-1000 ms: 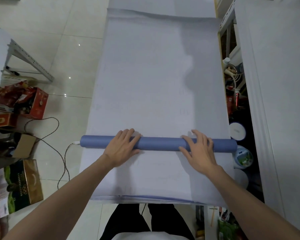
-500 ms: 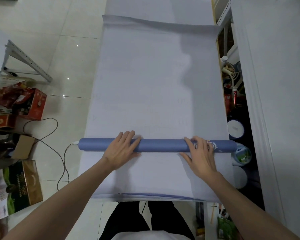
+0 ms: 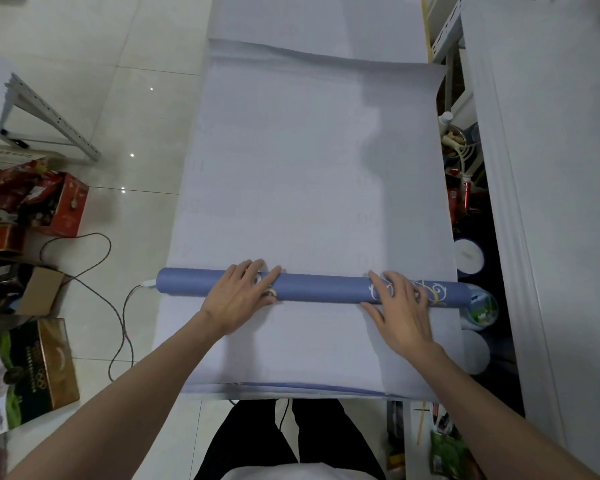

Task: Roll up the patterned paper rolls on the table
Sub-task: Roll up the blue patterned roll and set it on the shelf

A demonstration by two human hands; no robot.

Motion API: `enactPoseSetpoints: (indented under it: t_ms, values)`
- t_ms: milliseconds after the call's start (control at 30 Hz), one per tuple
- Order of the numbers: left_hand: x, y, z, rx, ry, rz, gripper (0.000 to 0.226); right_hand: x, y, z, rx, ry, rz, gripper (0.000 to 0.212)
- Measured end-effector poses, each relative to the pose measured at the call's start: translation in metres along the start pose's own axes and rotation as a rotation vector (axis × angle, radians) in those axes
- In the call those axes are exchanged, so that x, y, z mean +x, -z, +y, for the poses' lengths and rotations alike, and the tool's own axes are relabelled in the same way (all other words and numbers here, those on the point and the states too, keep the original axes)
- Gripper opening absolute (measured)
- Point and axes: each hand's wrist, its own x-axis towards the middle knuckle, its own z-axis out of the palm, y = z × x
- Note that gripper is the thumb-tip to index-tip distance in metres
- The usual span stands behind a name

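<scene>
Boxes [image 3: 65,204] and cable [image 3: 120,306] at nine o'clock; your left hand [image 3: 243,296] and right hand [image 3: 400,311] press flat on the smooth blue roll [image 3: 321,288].

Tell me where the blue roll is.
In the head view the blue roll lies crosswise on the white sheet, under the left hand and right hand.

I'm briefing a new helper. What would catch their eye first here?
A long blue rolled paper tube lies crosswise on the pale unrolled sheet, white-and-gold swirls showing near its right end. The left hand and right hand rest flat on it. Red cardboard boxes clutter the floor at left.
</scene>
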Motion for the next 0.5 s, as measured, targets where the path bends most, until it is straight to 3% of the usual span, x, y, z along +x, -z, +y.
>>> enactPoseSetpoints:
  t_ms: [333,500]
  values:
    - [0.013,0.006,-0.005,-0.141,0.103,0.007,0.046,0.012,0.003,0.0,0.106,-0.07,0.058,0.047]
    - [0.009,0.002,-0.001,-0.002,0.123,0.08,0.053,0.024,0.013,0.001,0.089,-0.022,0.022,0.048]
